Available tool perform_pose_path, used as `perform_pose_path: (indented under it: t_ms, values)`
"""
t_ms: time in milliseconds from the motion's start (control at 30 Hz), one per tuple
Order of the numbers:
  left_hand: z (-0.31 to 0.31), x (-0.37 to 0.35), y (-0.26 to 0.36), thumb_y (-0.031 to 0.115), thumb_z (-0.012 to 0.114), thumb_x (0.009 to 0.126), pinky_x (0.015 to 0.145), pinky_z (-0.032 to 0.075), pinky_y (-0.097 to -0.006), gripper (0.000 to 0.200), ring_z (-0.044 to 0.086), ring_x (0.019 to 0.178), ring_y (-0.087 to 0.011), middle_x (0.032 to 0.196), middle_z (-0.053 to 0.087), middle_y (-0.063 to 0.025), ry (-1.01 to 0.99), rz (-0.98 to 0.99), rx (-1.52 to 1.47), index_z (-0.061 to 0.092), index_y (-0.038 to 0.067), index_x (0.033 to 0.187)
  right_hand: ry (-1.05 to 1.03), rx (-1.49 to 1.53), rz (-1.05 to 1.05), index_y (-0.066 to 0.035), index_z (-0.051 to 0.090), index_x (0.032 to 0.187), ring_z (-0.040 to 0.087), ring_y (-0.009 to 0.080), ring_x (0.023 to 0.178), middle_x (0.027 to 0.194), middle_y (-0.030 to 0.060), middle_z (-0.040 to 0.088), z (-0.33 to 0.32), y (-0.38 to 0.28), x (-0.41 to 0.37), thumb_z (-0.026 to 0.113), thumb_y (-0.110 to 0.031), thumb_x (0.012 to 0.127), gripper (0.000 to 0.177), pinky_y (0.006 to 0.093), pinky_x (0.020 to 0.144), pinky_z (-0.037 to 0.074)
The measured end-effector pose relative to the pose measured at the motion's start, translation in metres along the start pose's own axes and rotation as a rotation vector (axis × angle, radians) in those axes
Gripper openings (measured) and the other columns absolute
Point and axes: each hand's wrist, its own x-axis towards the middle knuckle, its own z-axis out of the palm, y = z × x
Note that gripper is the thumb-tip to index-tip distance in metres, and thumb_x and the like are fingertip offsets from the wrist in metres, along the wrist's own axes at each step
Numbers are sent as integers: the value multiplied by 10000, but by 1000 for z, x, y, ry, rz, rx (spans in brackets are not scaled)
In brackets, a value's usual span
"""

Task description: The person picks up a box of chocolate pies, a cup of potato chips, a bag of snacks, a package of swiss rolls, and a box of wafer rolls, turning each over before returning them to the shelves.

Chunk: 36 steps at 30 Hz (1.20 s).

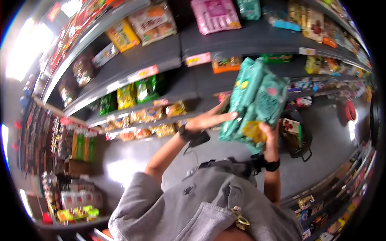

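Two teal snack bags (253, 100), side by side, are held up in front of the shelves. They are shiny and tilted, with yellow and pink printed spots. My left hand (211, 119) grips the left bag's edge, one finger lying across its front and another passing behind. My right hand (270, 140) holds the lower right part, thumb on the front by a yellow patch; its other fingers are hidden behind the bags. Dark bands circle both wrists. Just above the bags, an orange-edged packet (226, 64) sits on a shelf.
Dark shelves (157, 54) curve around ahead, carrying a pink bag (215, 15), another teal bag (249, 9) and green bags (147, 88). A black shopping basket (299, 146) with packages inside stands on the floor at right. More stocked shelves (333, 205) line the lower right.
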Motion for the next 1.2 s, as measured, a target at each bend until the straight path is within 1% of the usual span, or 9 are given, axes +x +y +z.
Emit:
perform_pose_path:
  t_ms: [233,367,700,800,900,967,1000,1033,1200]
  values:
    - [23,2,12,590,505,802,1092,89,-384,1022,11,1348,-316,1435,-4,-261,158,-207,140,-36,-64,1370,-100,140,273,-4,553,1027,566,153,860,963,63,591,-30,6,8,482,-339,851,385,268,775,439]
    - [28,-3,-3,641,507,768,1078,157,-358,1106,111,1337,-328,1407,78,-308,169,-343,184,-64,-108,1347,-192,201,358,4,528,1085,573,170,875,1004,82,588,-55,30,13,530,-327,817,426,278,773,450]
    - [67,-16,-15,615,485,795,1088,96,-387,1054,11,1345,-332,1411,-11,-315,311,-289,19,-37,-117,1344,-274,237,498,-28,513,1129,576,165,888,1007,71,590,-75,31,7,556,-316,796,442,298,759,471]
    - [73,-34,-5,498,580,800,1057,237,-371,967,230,1303,-344,1397,148,-309,257,-329,175,52,-81,1365,-313,354,521,-36,489,1166,581,201,910,1047,88,581,-76,30,-8,512,-384,809,499,329,784,480]
    - [72,-54,57,179,672,764,983,345,-363,771,385,1223,-297,1317,374,-219,455,262,698,216,-36,1348,-362,654,532,-53,463,1213,577,234,962,1123,107,560,-92,35,-29,452,-439,822,550,375,815,491]
    - [74,-83,124,526,677,664,1038,232,-476,923,289,1259,-416,1357,294,-262,549,513,609,320,-24,1314,-413,747,554,-47,468,1207,581,243,960,1120,116,562,-101,27,-43,441,-413,836,522,397,795,499]
    - [48,-107,130,611,639,624,995,169,-626,951,249,1219,-531,1341,279,-310,147,996,503,400,-69,1244,-421,610,480,-40,471,1198,588,244,947,1109,120,567,-119,36,-47,434,-397,844,504,390,786,503]
    - [55,-126,152,610,639,626,991,168,-630,948,250,1218,-532,1340,281,-310,168,1188,459,401,-70,1242,-419,472,409,-33,475,1189,595,245,933,1098,124,573,-138,43,-51,427,-380,853,486,383,776,506]
    - [102,-166,209,606,636,632,973,165,-649,938,257,1211,-533,1334,288,-308,264,1406,403,406,-76,1232,-145,347,372,-56,537,1066,590,172,837,954,66,601,-131,-4,-95,483,-368,843,388,283,700,478]
